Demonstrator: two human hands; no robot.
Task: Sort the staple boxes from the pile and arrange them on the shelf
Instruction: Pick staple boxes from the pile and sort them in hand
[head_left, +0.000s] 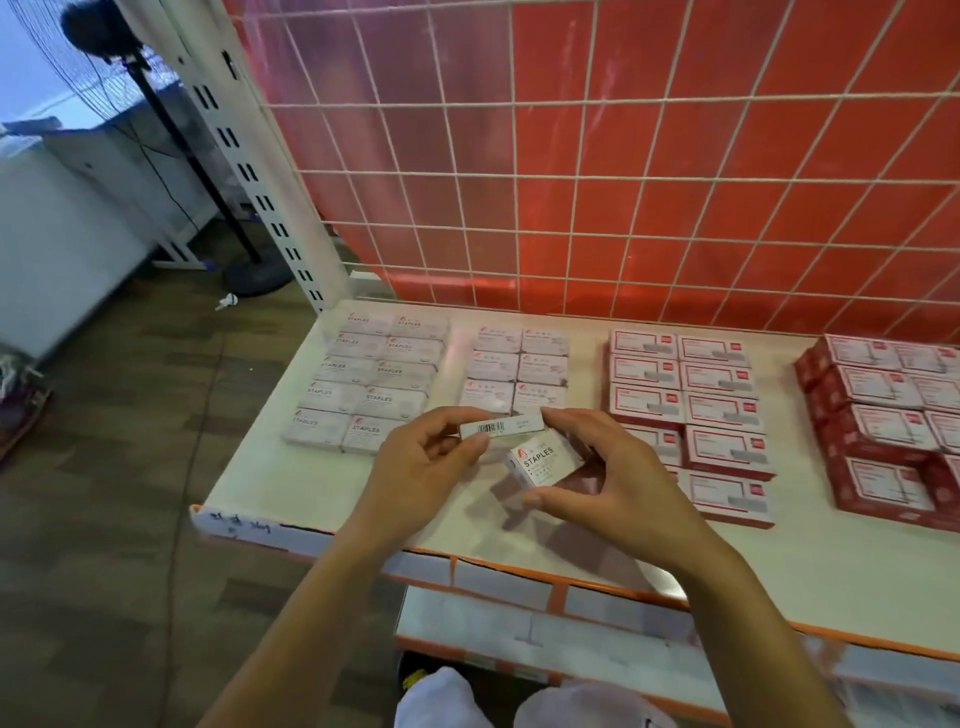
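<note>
My left hand (421, 462) pinches a white staple box (501, 427) held on edge, its barcode side toward me. My right hand (597, 467) holds a second white box marked STAPLES (544, 458), label up, just below the first. Both hover above the front middle of the white shelf (270, 483). On the shelf lie sorted groups: white STAPLES boxes (369, 382) in two columns at the left, white boxes with a red logo (514, 366) behind my hands, red-and-white boxes (685, 395) to the right, and stacked red boxes (878, 415) at the far right.
A red panel with a white wire grid (623, 156) backs the shelf. A slotted white upright (249, 156) stands at the shelf's left rear corner. A lower shelf (519, 629) juts out below. A floor fan stand (208, 182) is on the wooden floor to the left.
</note>
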